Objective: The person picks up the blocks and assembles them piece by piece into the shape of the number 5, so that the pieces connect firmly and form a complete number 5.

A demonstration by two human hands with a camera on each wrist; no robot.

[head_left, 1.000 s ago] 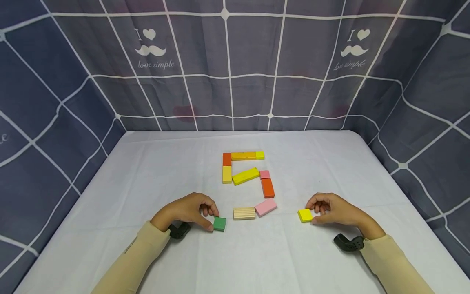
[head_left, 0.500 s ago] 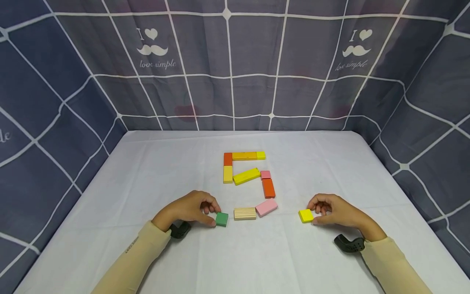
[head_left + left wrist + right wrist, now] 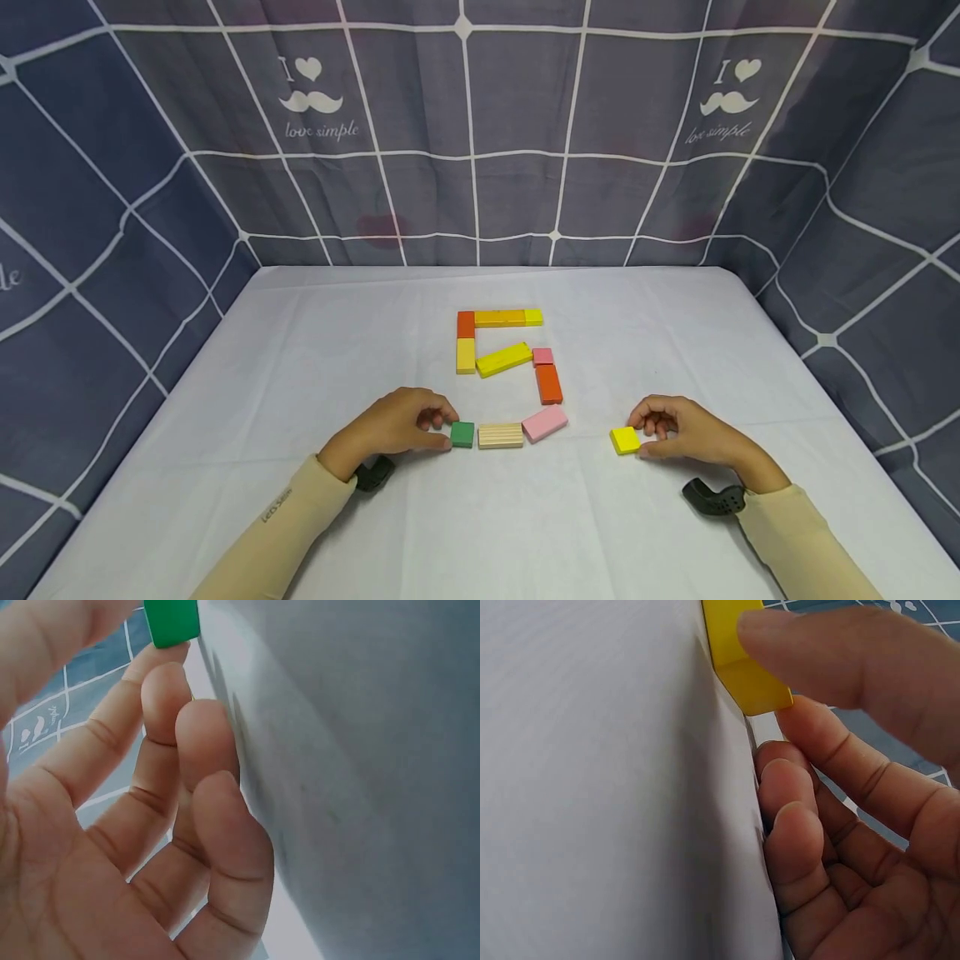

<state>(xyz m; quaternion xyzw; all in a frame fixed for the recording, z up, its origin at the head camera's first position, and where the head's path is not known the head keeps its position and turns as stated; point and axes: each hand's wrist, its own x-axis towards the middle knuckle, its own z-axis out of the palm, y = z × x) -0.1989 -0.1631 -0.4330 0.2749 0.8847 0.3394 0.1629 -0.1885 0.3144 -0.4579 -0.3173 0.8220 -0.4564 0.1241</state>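
Note:
Between thumb and index finger, my left hand (image 3: 397,425) pinches a small green block (image 3: 462,434) by its left end. That block lies just left of a ribbed plain wooden block (image 3: 500,436), a narrow gap apart. Farther right, my right hand (image 3: 681,429) pinches a small yellow block (image 3: 624,440) on the white cloth. The left wrist view has the green block (image 3: 172,621) at the top, the other fingers curled below it. In the right wrist view, the thumb lies against the yellow block (image 3: 750,675), with the index fingertip at its end.
A pink block (image 3: 544,423) lies tilted beside the wooden one. Beyond it, a red-orange block (image 3: 548,385), a small pink block (image 3: 542,357) and a slanted yellow block (image 3: 504,360) continue the line. Several yellow and orange blocks form the far corner. Dark grid curtains (image 3: 510,200) surround the white-covered table (image 3: 337,333).
My left hand has moved the green block right and slightly away from me, turning it straight in line with the wooden block. The right hand and its yellow block have stayed put.

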